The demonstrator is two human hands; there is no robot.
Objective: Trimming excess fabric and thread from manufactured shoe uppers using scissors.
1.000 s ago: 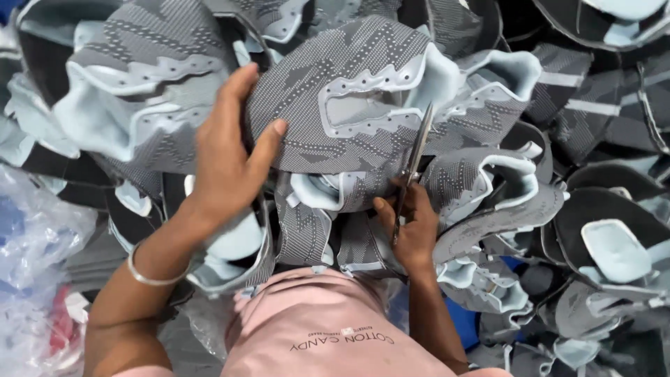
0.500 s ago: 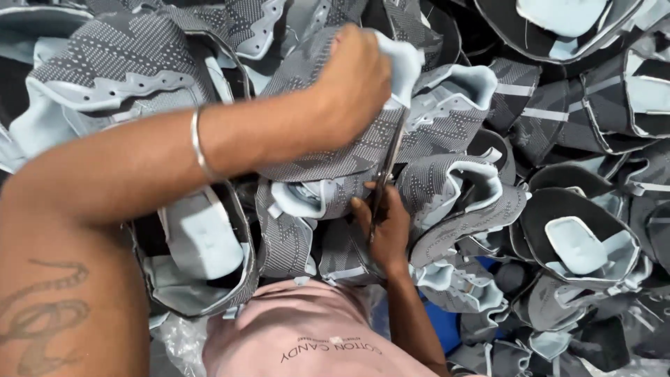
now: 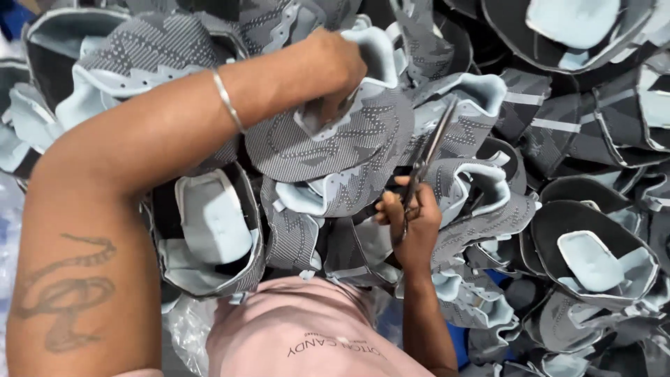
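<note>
My left hand (image 3: 338, 66) is clamped on the pale-blue collar of a grey knit shoe upper (image 3: 335, 139), which it holds up over the heap of uppers (image 3: 579, 160) in front of me. My right hand (image 3: 412, 223) is closed around the handles of the scissors (image 3: 427, 157), whose blades point up along the upper's right edge. I can't tell whether the blades are parted.

To do this trim well, I'd judge the left hand should keep the fabric taut and turn the edge toward the blades — short snips close to the seam, tips kept away from the knit and from the left fingers.

Against half a second ago, the left hand has shifted slightly left on the collar and the grey panel has turned to face me more fully — the scissors sit about where they were.
</note>
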